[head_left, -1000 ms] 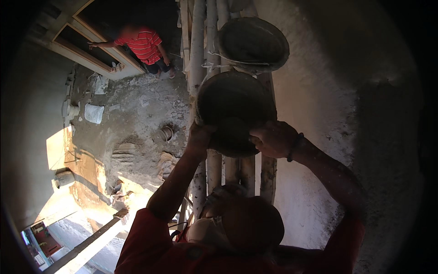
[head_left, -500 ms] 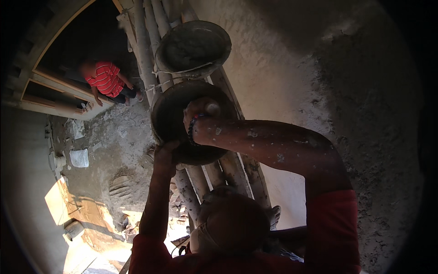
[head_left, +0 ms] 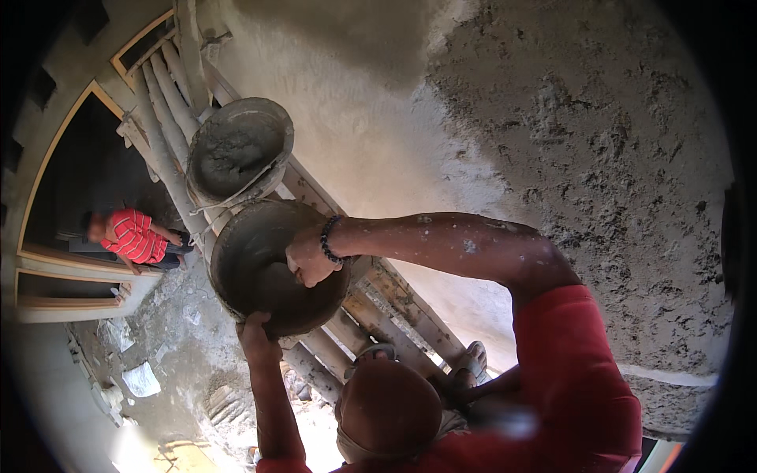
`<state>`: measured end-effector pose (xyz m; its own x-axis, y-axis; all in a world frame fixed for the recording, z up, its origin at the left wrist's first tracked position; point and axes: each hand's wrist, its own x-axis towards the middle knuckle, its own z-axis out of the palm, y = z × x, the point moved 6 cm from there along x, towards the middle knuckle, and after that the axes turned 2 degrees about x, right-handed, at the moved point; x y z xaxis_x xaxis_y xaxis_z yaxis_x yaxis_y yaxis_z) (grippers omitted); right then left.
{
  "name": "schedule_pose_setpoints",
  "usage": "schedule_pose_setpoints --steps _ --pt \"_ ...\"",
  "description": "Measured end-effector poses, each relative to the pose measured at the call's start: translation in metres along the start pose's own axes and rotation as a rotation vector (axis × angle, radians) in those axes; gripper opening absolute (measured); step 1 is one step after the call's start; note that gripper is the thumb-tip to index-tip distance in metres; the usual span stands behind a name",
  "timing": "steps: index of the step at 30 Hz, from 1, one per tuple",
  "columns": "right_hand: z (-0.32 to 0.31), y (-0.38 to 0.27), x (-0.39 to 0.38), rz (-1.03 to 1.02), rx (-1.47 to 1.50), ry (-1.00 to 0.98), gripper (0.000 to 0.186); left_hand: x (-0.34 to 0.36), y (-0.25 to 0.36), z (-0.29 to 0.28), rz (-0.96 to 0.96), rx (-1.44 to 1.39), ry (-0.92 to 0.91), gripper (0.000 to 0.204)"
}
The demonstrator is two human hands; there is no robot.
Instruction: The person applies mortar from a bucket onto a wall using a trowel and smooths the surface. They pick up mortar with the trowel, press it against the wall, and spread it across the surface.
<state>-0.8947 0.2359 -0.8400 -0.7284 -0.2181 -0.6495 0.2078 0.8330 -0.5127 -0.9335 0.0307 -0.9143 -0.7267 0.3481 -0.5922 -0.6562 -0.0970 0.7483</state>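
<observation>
A round, dark basin (head_left: 236, 229) smeared with wet grey mortar stands close in front of me on a scaffold of poles. My left hand (head_left: 259, 337) grips its near left rim with the fingers bent over the edge. Inside the basin, near its right side, my right hand (head_left: 310, 258) is closed in a fist. What it holds, if anything, is hidden behind the fingers; a beaded bracelet circles that wrist. Just beyond, and touching or nearly touching the first, sits a second basin (head_left: 199, 162) containing grey mortar (head_left: 236, 154), with a cord around its rim.
Gaps run between the scaffold's poles and planks (head_left: 394, 280). On the right rises a wall (head_left: 568, 158), part smooth, part rough. Far below at left, a person in a red striped shirt (head_left: 136, 236) is beside wooden frames; a white sheet (head_left: 142, 380) lies on the floor.
The view has turned, so both basins now appear farther left and the rough wall fills more of the right. My left hand stays on the rim; my right fist remains inside the near basin.
</observation>
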Motion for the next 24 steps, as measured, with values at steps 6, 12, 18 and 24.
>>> schedule_pose_setpoints --steps 6,12,18,24 --pt "-0.027 -0.009 -0.072 0.038 -0.371 0.579 0.019 0.003 0.005 0.009 0.020 -0.015 -0.086 0.036" --pt "0.004 0.006 -0.013 0.190 -0.672 0.431 0.028 -0.017 0.014 0.030 -0.009 0.037 -0.062 0.042" --pt "0.016 -0.021 -0.083 0.051 -0.570 0.345 0.027 -0.029 0.013 0.045 -0.071 0.168 -0.135 0.036" --pt "0.060 -0.026 -0.155 -0.061 -0.512 0.375 0.028 -0.041 0.004 0.077 0.134 0.461 -0.417 0.030"
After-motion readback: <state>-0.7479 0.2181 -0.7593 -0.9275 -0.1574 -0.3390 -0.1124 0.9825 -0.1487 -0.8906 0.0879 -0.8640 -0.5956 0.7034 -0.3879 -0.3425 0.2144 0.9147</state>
